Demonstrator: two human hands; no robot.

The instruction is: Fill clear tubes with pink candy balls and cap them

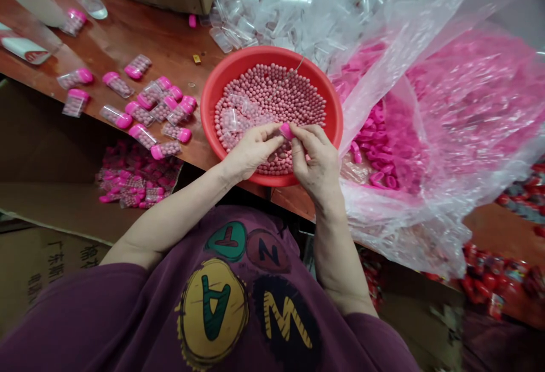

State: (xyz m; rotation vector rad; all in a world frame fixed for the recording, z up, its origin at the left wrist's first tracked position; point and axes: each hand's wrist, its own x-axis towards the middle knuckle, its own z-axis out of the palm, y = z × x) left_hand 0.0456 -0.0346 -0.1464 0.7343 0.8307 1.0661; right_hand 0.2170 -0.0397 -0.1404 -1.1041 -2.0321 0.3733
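Both hands meet over the near rim of a red bowl (213,91) filled with small pink balls (281,91). My left hand (251,147) is closed around a small clear container that is mostly hidden in the fingers. My right hand (317,159) pinches a pink cap (286,130) against the top of that container. A few empty clear containers (236,113) lie on the balls in the bowl.
Several filled, pink-capped containers (147,105) lie on the brown table left of the bowl. More sit in a box (131,179) below the table edge. A clear bag of pink caps (426,111) lies to the right, empty clear containers (272,3) behind the bowl.
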